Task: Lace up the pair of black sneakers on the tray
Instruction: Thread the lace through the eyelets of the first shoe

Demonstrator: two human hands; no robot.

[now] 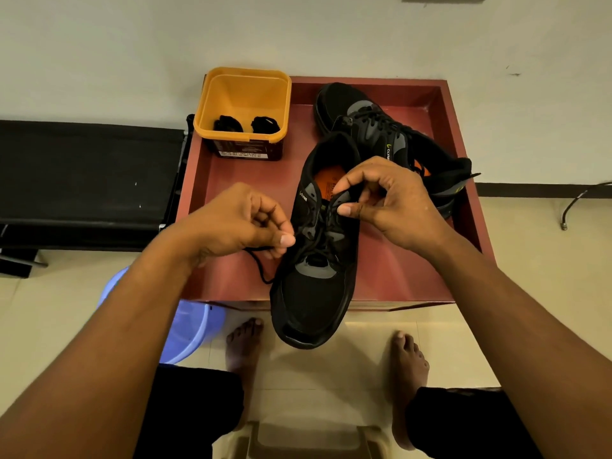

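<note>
Near sneaker [311, 299] points toe-first toward the person; left hand [238, 223] and right hand [390, 200] pinch its lace [253, 263].

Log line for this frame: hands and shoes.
stage: lacing near shoe | left hand: pinches lace | right hand: pinches near shoe at top eyelets | far shoe: laced, on tray

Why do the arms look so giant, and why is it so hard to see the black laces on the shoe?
Head view: the wide-angle lens stretches whatever is near the edges, so the forearms balloon and the tray's sides splay; the light is warm and dim, so the black lace that the left hand pinches blends into the black sneaker; nothing looks blurred.
</note>
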